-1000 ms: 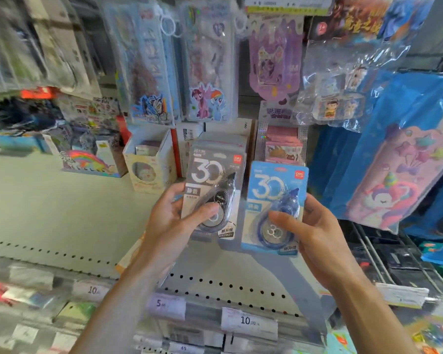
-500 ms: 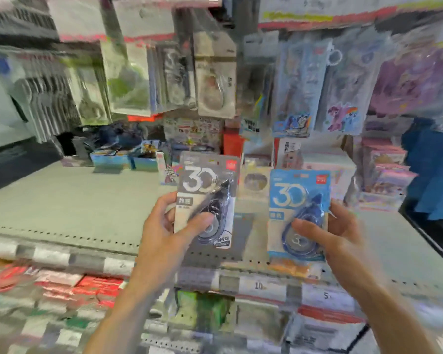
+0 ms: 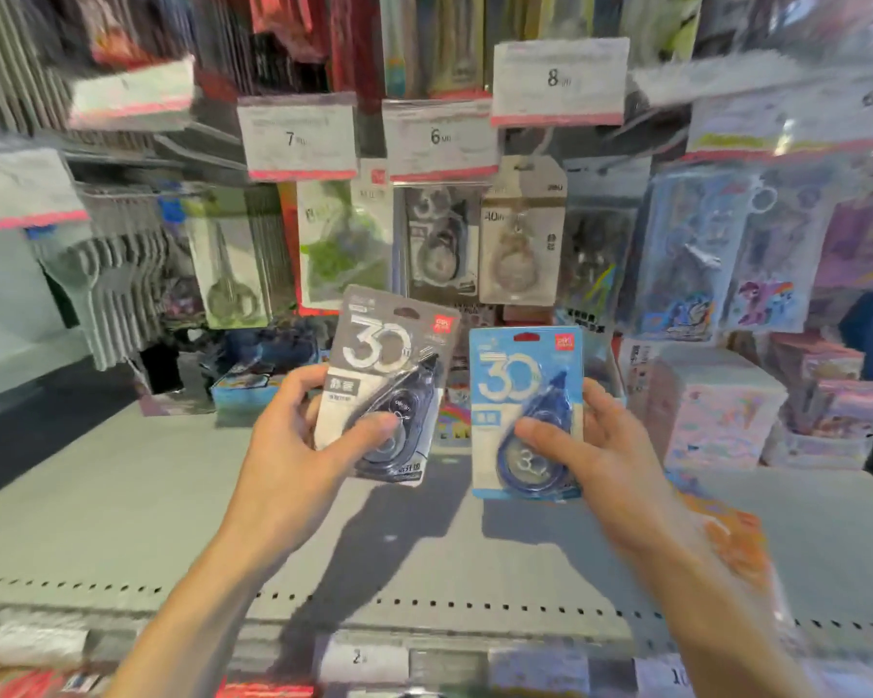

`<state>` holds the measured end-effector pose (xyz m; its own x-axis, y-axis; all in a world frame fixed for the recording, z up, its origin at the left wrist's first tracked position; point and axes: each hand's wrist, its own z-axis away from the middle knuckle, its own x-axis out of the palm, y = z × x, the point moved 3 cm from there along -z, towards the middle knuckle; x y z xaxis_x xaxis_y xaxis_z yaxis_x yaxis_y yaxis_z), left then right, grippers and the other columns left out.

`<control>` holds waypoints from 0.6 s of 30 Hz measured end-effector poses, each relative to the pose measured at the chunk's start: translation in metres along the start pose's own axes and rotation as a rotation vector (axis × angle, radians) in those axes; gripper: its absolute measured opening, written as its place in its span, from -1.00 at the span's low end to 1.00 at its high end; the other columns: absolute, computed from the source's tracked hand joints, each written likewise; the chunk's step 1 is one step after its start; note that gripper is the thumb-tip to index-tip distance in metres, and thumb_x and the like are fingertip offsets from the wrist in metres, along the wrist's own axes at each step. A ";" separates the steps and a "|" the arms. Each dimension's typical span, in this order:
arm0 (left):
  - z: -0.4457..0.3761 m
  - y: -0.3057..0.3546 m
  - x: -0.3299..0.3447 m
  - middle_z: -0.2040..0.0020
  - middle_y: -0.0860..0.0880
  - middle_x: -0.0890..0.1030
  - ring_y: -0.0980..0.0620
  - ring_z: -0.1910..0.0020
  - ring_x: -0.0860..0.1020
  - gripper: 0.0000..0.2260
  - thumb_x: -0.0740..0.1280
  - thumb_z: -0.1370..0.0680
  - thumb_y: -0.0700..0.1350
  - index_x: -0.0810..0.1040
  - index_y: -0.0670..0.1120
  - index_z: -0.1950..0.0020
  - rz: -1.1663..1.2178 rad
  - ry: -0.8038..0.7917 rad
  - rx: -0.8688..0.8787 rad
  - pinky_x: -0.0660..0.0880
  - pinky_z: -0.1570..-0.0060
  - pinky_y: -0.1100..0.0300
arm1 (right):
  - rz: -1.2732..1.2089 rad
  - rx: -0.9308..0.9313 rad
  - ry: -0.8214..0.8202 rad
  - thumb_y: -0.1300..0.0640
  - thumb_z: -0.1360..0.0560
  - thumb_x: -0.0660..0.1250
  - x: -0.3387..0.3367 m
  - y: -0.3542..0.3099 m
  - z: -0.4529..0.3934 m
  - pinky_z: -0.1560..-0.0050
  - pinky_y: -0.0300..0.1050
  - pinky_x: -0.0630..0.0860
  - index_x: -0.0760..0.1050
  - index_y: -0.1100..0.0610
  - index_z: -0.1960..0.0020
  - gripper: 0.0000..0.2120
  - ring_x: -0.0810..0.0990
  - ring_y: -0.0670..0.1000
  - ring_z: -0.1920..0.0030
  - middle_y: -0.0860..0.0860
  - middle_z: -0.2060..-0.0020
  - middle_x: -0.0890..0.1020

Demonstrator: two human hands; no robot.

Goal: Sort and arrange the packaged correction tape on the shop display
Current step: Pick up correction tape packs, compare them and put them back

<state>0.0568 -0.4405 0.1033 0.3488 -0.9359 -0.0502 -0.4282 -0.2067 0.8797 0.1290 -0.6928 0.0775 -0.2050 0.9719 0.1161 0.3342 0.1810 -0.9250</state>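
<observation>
Grey correction tape pack gripped in left hand, thumb on blister. Blue pack gripped in right hand, both above shelf.

Grey correction tape pack tilts right beside upright blue correction tape pack, apart.

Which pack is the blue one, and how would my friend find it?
Look above the grey shelf, where two hands hold up two packs side by side. The blue pack is in the right hand. Its card is bright blue, while the left hand holds a grey pack.
</observation>
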 end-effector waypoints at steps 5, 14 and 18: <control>-0.057 -0.001 -0.008 0.02 0.07 0.77 0.13 0.10 0.72 -0.62 0.56 -0.43 -0.24 0.54 -0.02 -0.18 -0.046 -0.091 0.038 0.57 0.14 0.36 | -0.033 -0.033 0.009 0.18 -0.35 0.54 0.021 0.005 -0.040 0.01 -0.04 0.71 0.58 0.09 -0.25 -0.53 0.78 0.10 -0.05 0.05 -0.06 0.78; -0.114 0.008 -0.035 -0.03 0.16 0.74 0.16 0.06 0.71 -0.62 0.58 -0.47 -0.17 0.53 0.06 -0.19 -0.108 -0.195 0.168 0.54 0.15 0.39 | -0.014 -0.079 0.088 0.23 -0.40 0.58 0.053 -0.011 -0.084 0.12 -0.14 0.69 0.57 0.09 -0.22 -0.58 0.78 0.07 0.00 0.02 -0.01 0.79; -0.117 0.013 -0.050 -0.04 0.17 0.74 0.16 0.04 0.71 -0.62 0.58 -0.46 -0.17 0.54 0.09 -0.16 -0.090 -0.248 0.191 0.57 0.10 0.34 | -0.001 -0.106 0.166 0.23 -0.43 0.58 0.068 -0.027 -0.084 -0.05 0.06 0.70 0.57 0.09 -0.22 -0.59 0.77 0.12 -0.04 0.05 -0.05 0.78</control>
<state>0.1316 -0.3632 0.1722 0.1888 -0.9475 -0.2579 -0.5619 -0.3197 0.7630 0.1835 -0.6192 0.1409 -0.0537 0.9816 0.1833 0.4307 0.1884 -0.8826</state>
